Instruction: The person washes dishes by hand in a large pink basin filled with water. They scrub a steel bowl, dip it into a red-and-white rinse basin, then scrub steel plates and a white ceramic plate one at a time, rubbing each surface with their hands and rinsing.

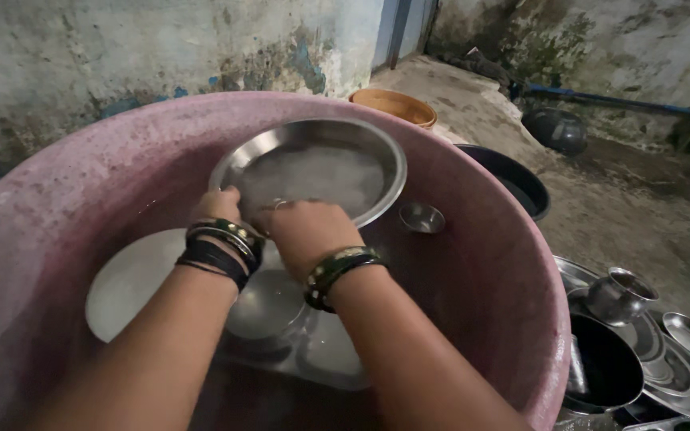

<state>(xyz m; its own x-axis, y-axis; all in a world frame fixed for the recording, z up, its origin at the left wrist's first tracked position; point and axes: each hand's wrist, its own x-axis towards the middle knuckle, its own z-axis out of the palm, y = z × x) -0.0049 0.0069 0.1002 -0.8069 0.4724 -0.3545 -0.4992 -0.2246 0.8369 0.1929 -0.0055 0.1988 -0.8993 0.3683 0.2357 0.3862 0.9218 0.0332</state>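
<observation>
Weathered, stained walls and a rough concrete floor (648, 215) frame a dishwashing scene centred on a wide pink plastic tub (473, 295) filled with dark water; inside it, toward the tub's far rim, a large steel plate (313, 164) is held tilted, its face filmed with white suds. Left hand (217, 206), wrist stacked with dark bangles, grips the plate's near-left edge, fingers curled around the rim; right hand (305, 227), also bangled, presses on the plate's lower face, fingers bent inward, though whether they clutch a scrubber cannot be told. A small steel bowl (422, 217) floats just beside the plate, near the tub's right wall; more flat plates (133, 279) lie submerged beneath the forearms at the tub's near side. Outside the right rim, a stack of steel dishes (680, 359) with a small steel pot (618, 295) sits on the floor; an orange bucket (397, 105) and a dark basin (513, 179) stand beyond the far rim. Scrubbing appears to be the step in hand; a rinse would seem to call for a steady hold on the slick, soapy rim.
</observation>
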